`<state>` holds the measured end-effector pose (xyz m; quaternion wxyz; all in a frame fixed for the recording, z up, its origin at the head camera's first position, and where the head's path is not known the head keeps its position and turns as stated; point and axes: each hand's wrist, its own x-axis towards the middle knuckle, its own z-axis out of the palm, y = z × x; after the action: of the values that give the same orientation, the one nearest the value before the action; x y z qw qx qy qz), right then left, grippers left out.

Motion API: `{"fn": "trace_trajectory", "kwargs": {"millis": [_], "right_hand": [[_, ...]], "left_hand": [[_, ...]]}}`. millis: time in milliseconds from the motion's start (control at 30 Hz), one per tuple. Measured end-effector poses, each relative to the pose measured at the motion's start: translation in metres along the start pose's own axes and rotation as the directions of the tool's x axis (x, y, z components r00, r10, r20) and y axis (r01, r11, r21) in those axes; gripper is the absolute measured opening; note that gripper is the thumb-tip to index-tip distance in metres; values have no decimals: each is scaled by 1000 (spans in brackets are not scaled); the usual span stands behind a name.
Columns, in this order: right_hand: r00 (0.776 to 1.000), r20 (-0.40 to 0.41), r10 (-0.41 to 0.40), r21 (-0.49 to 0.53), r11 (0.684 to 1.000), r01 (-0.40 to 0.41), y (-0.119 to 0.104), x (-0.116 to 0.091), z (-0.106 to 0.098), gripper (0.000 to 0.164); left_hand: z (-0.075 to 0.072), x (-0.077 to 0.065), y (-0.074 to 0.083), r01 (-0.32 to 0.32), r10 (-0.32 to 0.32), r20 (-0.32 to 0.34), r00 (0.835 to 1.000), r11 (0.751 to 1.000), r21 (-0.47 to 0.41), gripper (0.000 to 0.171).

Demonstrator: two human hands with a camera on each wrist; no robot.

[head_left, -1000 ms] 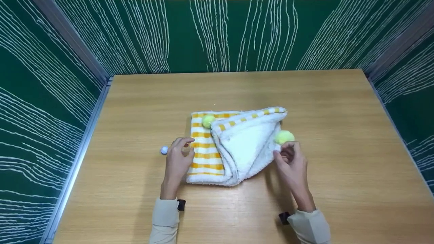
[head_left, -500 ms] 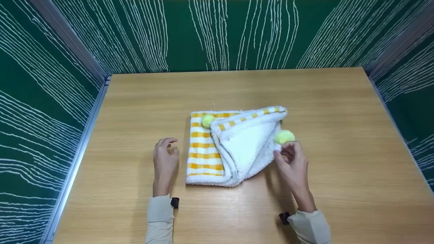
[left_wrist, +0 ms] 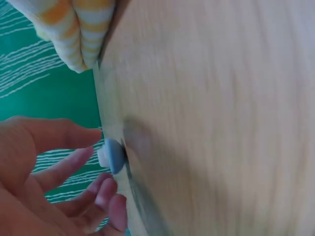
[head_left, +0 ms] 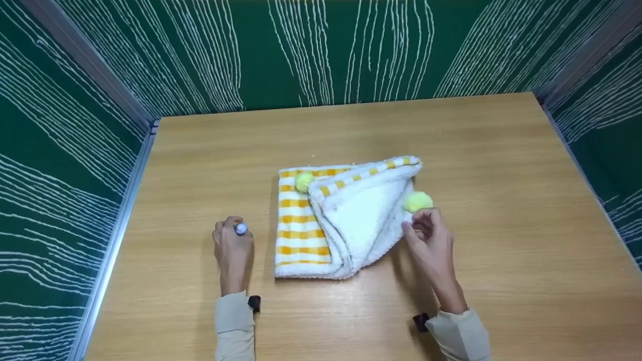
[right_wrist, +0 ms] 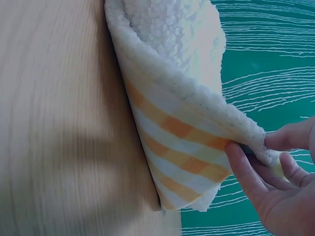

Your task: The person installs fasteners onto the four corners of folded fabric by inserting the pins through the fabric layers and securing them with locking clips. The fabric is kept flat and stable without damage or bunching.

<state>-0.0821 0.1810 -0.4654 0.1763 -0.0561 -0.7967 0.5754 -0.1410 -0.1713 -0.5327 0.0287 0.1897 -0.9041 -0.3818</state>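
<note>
A small folded blanket [head_left: 301,235], yellow-and-white checked outside and white fleece inside, lies mid-table with pale green pom-poms [head_left: 418,202] at its corners. My right hand [head_left: 432,240] pinches its right corner, raised off the table; a bluish bit shows between the fingers [right_wrist: 243,164] in the right wrist view. Left of the blanket, my left hand [head_left: 232,253] surrounds a small knob-shaped piece [left_wrist: 114,156] with a pale blue round base and a white top. Its thumb and fingers are on either side of the piece, with a visible gap; contact is unclear.
The wooden table [head_left: 351,130] is enclosed by green walls [head_left: 281,50] with white wavy lines. Metal rails [head_left: 135,180] run along its sides. A second pom-pom [head_left: 304,182] rests on the blanket's upper left.
My left hand has drawn back leftward from the blanket's edge and come around the small knob-shaped piece. The right hand keeps its pinch on the corner, nearly still.
</note>
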Motion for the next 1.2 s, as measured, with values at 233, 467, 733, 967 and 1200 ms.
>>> {"fn": "trace_trajectory", "kwargs": {"millis": [233, 467, 733, 967, 1200], "right_hand": [[1000, -20, 1, 3, 1000, -1, 0, 0, 1, 16], [1000, -24, -2, -17, 1000, 2, 0, -1, 0, 16], [1000, -12, 20, -17, 1000, -21, 2, -2, -2, 15], [1000, -9, 23, -21, 1000, -23, 2, -4, -3, 14], [1000, -6, 17, 14, 1000, -17, 3, -4, -2, 14]], "left_hand": [[0, 3, -3, 6, -5, 41, 999, 1000, -25, 29], [1, 3, -3, 1, 5, 63, 998, 995, -98, 25], [3, 3, -3, 5, 2, 64, 998, 993, -120, 29], [0, -1, 0, 22, -15, 44, 999, 985, -169, 32], [-3, -4, 9, -41, 39, -10, 999, 977, -208, 28]]}}
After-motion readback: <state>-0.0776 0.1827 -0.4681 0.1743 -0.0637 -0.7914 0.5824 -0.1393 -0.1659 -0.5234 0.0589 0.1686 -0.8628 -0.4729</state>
